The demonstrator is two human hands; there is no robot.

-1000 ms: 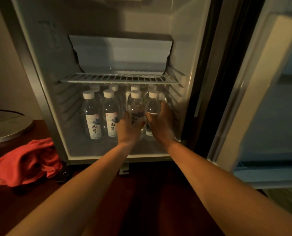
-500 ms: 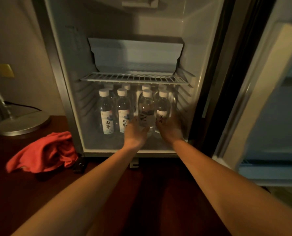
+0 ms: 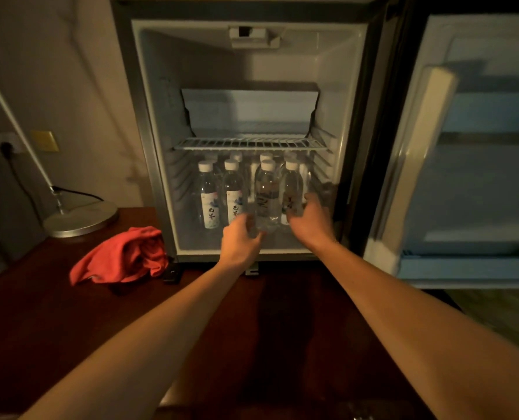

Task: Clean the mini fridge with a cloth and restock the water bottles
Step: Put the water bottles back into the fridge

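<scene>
The small white-lined mini fridge fills the centre and upper part of the frame, its door swung wide at the right. Below the white wire shelf, clear plastic water bottles with white caps stand upright on the fridge floor, long axes vertical and caps pointing up, in a front row with more caps showing behind. The two front bottles at the left show white labels; the third front bottle stands slightly forward of the others.

The left hand reaches in just below centre, its fingers loosely curled beside the base of that third bottle; whether they touch it cannot be told through the blur. The right hand is beside the rightmost front bottle, fingers spread and relaxed, holding nothing that can be seen.

A crumpled red cloth lies on the dark wooden surface at the lower left, just beside the fridge's corner. Behind it, at the left edge, stands a lamp's round metal base.
</scene>
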